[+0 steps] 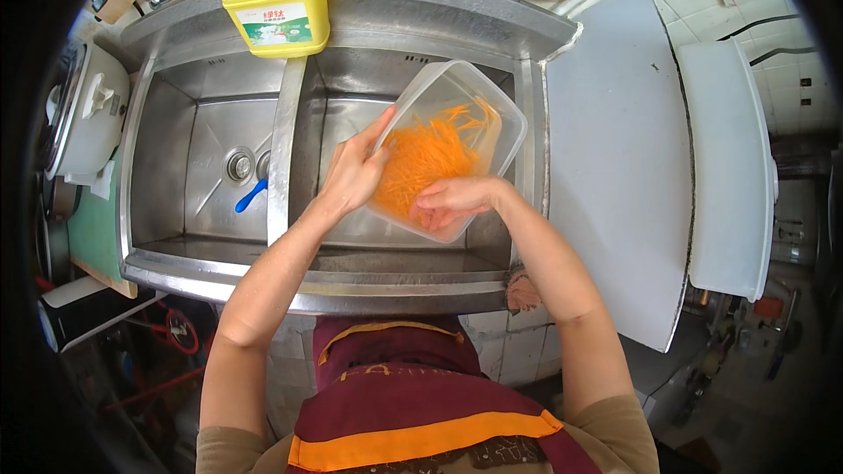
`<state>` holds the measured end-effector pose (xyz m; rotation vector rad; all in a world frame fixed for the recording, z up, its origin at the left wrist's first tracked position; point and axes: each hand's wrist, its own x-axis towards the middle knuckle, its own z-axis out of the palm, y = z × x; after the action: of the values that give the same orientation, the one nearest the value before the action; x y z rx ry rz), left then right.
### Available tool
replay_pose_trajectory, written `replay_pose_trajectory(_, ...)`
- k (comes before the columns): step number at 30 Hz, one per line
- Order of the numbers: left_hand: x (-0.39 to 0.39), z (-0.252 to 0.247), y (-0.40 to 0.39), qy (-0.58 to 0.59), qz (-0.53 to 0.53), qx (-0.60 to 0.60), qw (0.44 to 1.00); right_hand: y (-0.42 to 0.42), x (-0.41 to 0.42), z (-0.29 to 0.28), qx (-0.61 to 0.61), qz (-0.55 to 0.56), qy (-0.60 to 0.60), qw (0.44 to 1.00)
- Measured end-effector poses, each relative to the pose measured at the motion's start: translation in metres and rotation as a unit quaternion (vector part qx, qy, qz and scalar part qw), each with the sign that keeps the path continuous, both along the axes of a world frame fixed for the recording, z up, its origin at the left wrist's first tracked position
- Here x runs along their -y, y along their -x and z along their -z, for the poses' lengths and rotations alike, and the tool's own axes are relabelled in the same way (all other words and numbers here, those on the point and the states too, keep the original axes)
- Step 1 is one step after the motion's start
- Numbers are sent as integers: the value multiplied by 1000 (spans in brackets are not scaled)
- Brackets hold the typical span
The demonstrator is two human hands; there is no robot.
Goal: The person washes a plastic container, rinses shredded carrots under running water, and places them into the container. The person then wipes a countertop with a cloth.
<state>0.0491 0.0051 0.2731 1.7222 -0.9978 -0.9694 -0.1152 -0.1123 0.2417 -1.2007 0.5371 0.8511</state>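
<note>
A translucent plastic container [504, 105] is tilted above the right basin of a stainless steel sink [349, 224]. Shredded carrot [428, 155] lies inside it. My left hand [357, 168] grips the container's left rim, the thumb over the edge. My right hand [454, 201] reaches inside at the near end, its fingers bent against the carrot shreds; the fingertips are partly hidden, so whether they hold any shreds is unclear.
A yellow pump jug [283, 0] stands at the back over the sink divider [286, 145]. In the left basin lies a blue-handled utensil [251, 196] near the drain. A grey worktop [612, 145] adjoins the right side, with a white bin [728, 164] beyond. A rice cooker [99, 105] sits left.
</note>
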Motion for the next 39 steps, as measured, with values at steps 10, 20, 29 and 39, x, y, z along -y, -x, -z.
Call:
replay_pose_trajectory(10, 2, -11, 1, -26, 3, 53, 998, -1, 1, 10, 43, -1, 15, 999)
replay_pose_trajectory(20, 2, -6, 2, -1, 8, 113, 994, -1, -1, 14, 42, 30, 13, 999)
replay_pose_trajectory(29, 3, -10, 3, -9, 16, 133, 991, -3, -4, 15, 46, 34, 30, 998)
replay_pose_trajectory(39, 3, -11, 0, -28, 26, 150, 988, -3, -15, 27, 114, 83, 10, 990)
